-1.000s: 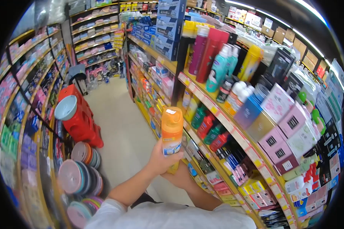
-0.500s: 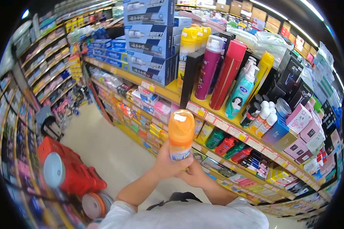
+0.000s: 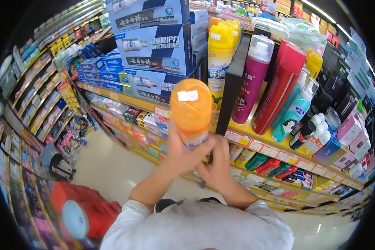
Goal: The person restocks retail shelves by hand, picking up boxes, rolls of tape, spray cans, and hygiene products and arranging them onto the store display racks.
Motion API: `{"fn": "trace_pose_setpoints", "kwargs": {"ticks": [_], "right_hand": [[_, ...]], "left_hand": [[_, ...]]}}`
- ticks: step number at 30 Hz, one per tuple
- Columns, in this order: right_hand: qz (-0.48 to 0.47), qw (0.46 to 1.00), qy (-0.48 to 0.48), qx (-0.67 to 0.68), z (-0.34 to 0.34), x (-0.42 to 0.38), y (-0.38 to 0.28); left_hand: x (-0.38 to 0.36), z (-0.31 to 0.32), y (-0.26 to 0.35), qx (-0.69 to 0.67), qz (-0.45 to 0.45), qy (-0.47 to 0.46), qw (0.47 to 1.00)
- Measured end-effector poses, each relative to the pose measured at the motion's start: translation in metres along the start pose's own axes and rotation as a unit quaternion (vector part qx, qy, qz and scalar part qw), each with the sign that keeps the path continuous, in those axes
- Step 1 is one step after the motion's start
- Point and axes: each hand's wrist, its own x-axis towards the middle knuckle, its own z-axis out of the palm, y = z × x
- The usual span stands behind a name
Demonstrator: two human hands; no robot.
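An orange-capped spray can (image 3: 191,110) is held up in front of my chest, its cap tilted toward me with a white price sticker on top. My left hand (image 3: 183,152) wraps round the can's lower body, thumb across the front. Beside it, my right hand (image 3: 217,160) is closed at the can's lower right side, its fingertips partly hidden behind the can and my left thumb. Just beyond stand yellow spray cans (image 3: 221,52) on the shelf, next to a black upright divider (image 3: 233,83).
Stacked blue toothpaste boxes (image 3: 154,50) fill the shelf to the left. A purple can (image 3: 252,79), a red can (image 3: 279,87) and a teal pump bottle (image 3: 295,110) stand right of the divider. Red plastic goods (image 3: 85,204) sit on the floor at lower left.
The spray can has come up and closer to my view, with both hands round it. My view has moved nearer the shelf, so the boxes and cans look larger.
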Motion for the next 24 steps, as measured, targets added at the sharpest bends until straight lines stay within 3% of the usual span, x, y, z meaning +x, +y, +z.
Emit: {"fn": "trace_pose_setpoints", "kwargs": {"ticks": [1,5,9,12,15,19,22,24], "right_hand": [[0.061,0.998,-0.012,0.011,0.005,0.004,-0.004],[0.058,0.998,0.036,-0.007,0.033,0.035,0.001],[0.061,0.99,0.098,-0.077,0.052,0.051,-0.004],[0.053,0.979,0.12,-0.154,0.058,0.056,-0.002],[0.081,0.975,0.132,-0.158,0.062,0.06,-0.004],[0.026,0.96,0.153,-0.232,0.068,0.072,-0.003],[-0.01,0.951,0.164,-0.262,0.069,0.08,-0.005],[-0.026,0.948,0.173,-0.264,0.069,0.082,-0.003]], "left_hand": [[0.008,-0.005,-0.002,0.0,0.003,0.008,1.0],[0.046,-0.025,-0.013,-0.113,0.101,-0.01,0.988],[0.088,-0.04,-0.032,0.1,0.267,-0.02,0.958],[0.099,-0.032,-0.049,0.036,0.283,0.038,0.958],[0.109,-0.033,-0.052,0.015,0.289,0.017,0.957],[0.117,-0.031,-0.047,0.0,0.308,0.023,0.951],[0.116,-0.044,-0.033,0.15,0.376,0.024,0.914],[0.117,-0.045,-0.03,0.146,0.38,0.025,0.913]]}}
